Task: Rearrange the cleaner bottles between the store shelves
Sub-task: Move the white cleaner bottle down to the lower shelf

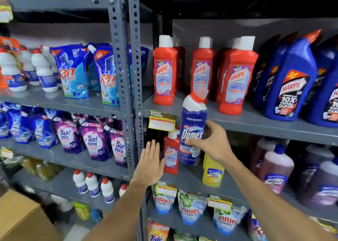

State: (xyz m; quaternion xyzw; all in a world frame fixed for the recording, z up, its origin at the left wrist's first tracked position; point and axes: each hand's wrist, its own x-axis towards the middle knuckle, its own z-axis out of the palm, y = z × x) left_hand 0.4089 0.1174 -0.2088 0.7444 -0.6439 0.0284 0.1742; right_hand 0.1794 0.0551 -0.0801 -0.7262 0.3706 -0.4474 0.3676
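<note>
My right hand [213, 142] grips a purple Domex bottle [192, 129] with a red angled cap, held upright in front of the edge of the upper grey shelf [256, 120]. My left hand [150, 163] is flat and open, fingers up, just left of a small red Harpic bottle [171, 153] that stands on the lower shelf [184, 176]. Several red Harpic bathroom cleaner bottles [236, 79] stand on the upper shelf, with blue Harpic bottles [290, 79] to their right.
A yellow bottle [213, 173] and pink bottles [276, 167] stand on the lower shelf. The grey perforated upright [135, 76] divides the racks. Detergent pouches [73, 72] fill the left rack. Ariel pouches [191, 207] hang below. A cardboard box [20, 217] sits at bottom left.
</note>
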